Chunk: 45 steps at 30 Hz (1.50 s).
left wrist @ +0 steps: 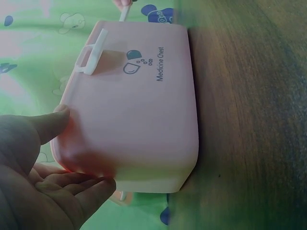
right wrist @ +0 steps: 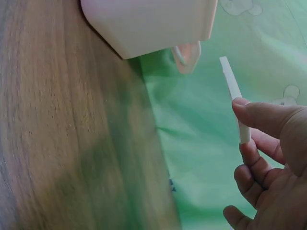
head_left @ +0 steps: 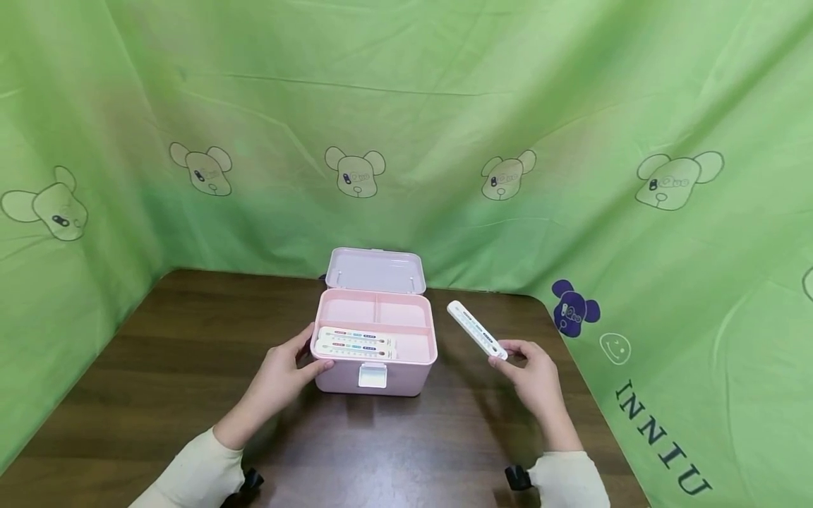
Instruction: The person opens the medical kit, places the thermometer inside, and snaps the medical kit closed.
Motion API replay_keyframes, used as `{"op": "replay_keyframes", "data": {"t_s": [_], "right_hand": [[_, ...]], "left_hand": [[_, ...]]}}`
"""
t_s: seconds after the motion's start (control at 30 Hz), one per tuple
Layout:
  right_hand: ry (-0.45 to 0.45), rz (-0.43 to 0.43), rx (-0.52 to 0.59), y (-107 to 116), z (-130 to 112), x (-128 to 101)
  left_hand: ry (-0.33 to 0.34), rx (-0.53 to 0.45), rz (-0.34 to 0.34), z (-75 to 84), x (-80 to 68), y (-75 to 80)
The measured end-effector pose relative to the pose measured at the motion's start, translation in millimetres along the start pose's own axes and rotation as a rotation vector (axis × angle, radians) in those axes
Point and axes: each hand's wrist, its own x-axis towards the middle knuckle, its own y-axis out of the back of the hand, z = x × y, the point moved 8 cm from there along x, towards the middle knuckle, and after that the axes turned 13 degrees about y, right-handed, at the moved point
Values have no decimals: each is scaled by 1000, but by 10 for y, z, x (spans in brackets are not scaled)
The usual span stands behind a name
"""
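Observation:
A pink medicine chest [head_left: 375,377] stands on the table with its lid [head_left: 376,271] raised and a white latch [head_left: 372,375] hanging at the front. My left hand [head_left: 287,368] grips its left front corner, thumb on the front face and fingers along the side. In the front compartment of its tray lie two flat white strips [head_left: 356,343] printed with coloured marks and a scale. To the right of the chest, my right hand [head_left: 530,374] pinches one end of a similar white strip [head_left: 476,329] between thumb and fingers, holding it raised and slanting. The right wrist view shows this strip edge-on.
Behind the chest's front compartment are two smaller pink compartments [head_left: 348,309]. The dark wood table [head_left: 190,339] extends on both sides. A green curtain [head_left: 406,106] with bear-head prints hangs close behind the table and at its sides.

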Motion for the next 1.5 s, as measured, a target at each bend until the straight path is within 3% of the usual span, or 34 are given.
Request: {"op": "replay_keyframes", "data": {"t_s": [0.37, 0.6, 1.0, 1.5], "right_hand": [[200, -64, -13, 37, -307, 131], [311, -153, 1, -14, -534, 241], [440, -324, 29, -194, -776, 468], [554, -459, -89, -415, -1064, 630]], "left_hand": [[-3, -2, 6, -15, 13, -12], [-8, 3, 15, -23, 8, -6], [-8, -8, 20, -50, 15, -2], [15, -7, 11, -29, 24, -5]]}}
